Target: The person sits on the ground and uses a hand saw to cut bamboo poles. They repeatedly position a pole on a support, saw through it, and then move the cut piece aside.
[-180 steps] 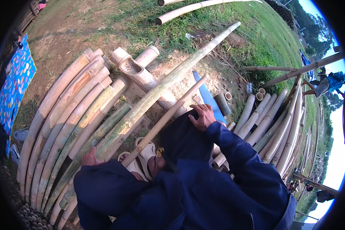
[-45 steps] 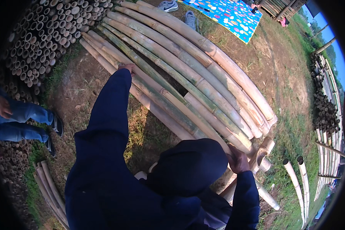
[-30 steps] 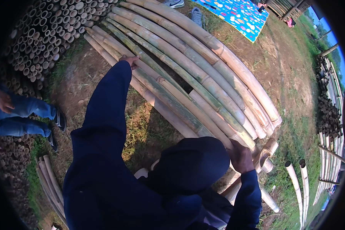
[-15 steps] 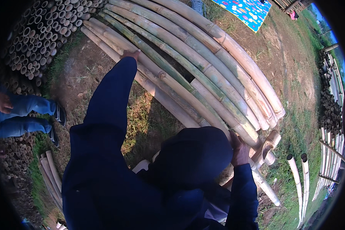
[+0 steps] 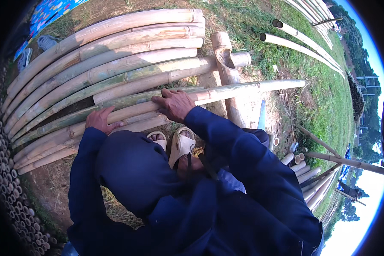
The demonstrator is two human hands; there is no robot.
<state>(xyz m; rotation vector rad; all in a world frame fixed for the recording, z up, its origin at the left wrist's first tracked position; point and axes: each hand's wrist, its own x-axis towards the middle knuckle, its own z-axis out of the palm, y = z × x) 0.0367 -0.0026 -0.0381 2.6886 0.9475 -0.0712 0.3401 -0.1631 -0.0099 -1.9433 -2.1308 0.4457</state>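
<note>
A long pale bamboo pole (image 5: 237, 89) lies crosswise before me, its right end sticking out past the other poles and over an upright-notched bamboo crosspiece (image 5: 228, 77). My left hand (image 5: 100, 120) straddles it, thumb on the near side and fingers over the top. Farther right, my right hand (image 5: 176, 105) is closed over the same pole with its fingers bent. Just beyond my hands is a greenish bamboo pole (image 5: 68, 118), and several more bamboo poles (image 5: 115, 50) lie side by side behind it. The undersides of both hands are hidden.
My sandalled feet (image 5: 182, 145) are close below the poles. A thin bluish blade (image 5: 261, 115) stands right of the crosspiece. Stacked bamboo (image 5: 17, 200) shows at the left, two separate poles (image 5: 305, 51) on grass at far right, and a patterned mat (image 5: 51, 15) at upper left.
The view has swung to the right. My left hand has come from far along the poles to nearer my right hand. The gripped pole now juts out rightward over the crosspiece.
</note>
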